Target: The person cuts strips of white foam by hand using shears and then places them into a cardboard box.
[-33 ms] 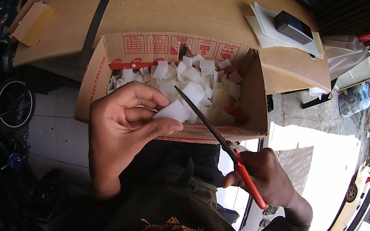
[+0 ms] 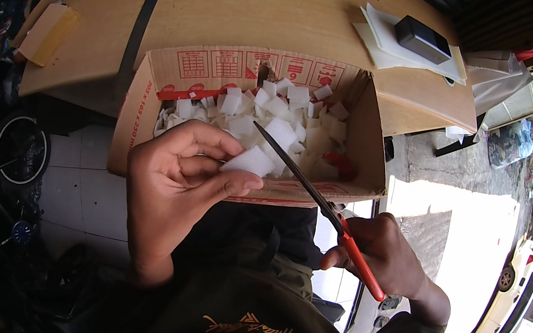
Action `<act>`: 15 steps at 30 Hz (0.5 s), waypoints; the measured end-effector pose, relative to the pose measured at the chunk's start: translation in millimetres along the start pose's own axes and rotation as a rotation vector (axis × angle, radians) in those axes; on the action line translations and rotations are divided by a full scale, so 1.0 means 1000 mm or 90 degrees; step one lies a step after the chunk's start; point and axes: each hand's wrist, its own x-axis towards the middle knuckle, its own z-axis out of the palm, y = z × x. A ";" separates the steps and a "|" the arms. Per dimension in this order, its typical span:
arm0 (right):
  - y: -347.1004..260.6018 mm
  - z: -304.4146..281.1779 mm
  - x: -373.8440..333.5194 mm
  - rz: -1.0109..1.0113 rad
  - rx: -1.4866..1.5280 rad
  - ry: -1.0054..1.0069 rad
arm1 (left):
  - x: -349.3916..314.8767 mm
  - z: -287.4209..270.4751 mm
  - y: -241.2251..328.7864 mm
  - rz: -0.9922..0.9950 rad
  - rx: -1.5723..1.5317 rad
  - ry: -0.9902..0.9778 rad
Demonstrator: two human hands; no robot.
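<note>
Some angular foam (image 2: 250, 162), left hand (image 2: 172, 175) pinching; red-handled metal scissors (image 2: 326, 207), right hand (image 2: 389, 254) gripping

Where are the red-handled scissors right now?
In the head view, the scissors are right of centre, in the person's right hand, their blades slanting up and left over the cardboard box, near the white foam in the left hand.

In front of me, the carton (image 2: 367, 130) is at the table's (image 2: 237, 6) near edge, foam pieces (image 2: 278, 107) inside it. Over its near wall, the foam block (image 2: 248, 162) in my left hand (image 2: 173, 175) lies left of the scissors (image 2: 328, 209) in my right (image 2: 387, 254). Papers (image 2: 383, 48) lie along the table's right edge, a small box (image 2: 423, 40) on them.
</note>
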 end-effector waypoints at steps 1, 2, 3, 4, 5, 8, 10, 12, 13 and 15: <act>0.001 0.000 -0.001 -0.006 0.008 0.007 | -0.001 -0.001 0.000 0.001 0.001 -0.005; 0.002 -0.001 -0.001 0.008 0.011 -0.010 | -0.001 -0.002 0.001 -0.008 -0.005 -0.005; 0.004 -0.002 -0.001 0.021 0.014 -0.027 | -0.001 -0.003 0.003 -0.017 -0.012 -0.004; 0.007 -0.003 -0.002 0.037 0.016 -0.042 | -0.001 -0.002 0.004 -0.026 -0.020 -0.006; 0.012 -0.002 -0.003 0.004 0.046 -0.034 | -0.001 -0.003 0.003 -0.025 -0.031 -0.008; 0.022 -0.001 -0.005 -0.044 0.084 -0.040 | -0.001 -0.002 -0.001 -0.020 -0.053 0.003; 0.021 -0.006 -0.005 -0.009 0.037 -0.083 | 0.000 0.001 -0.001 -0.007 -0.056 0.033; 0.017 -0.003 -0.005 -0.028 0.042 -0.066 | 0.000 0.002 -0.001 -0.015 -0.071 0.030; 0.016 -0.001 -0.004 -0.038 0.045 -0.058 | 0.000 0.002 -0.001 -0.020 -0.078 0.028; 0.014 0.000 -0.002 -0.043 0.007 -0.061 | 0.000 0.002 -0.002 -0.015 -0.078 0.007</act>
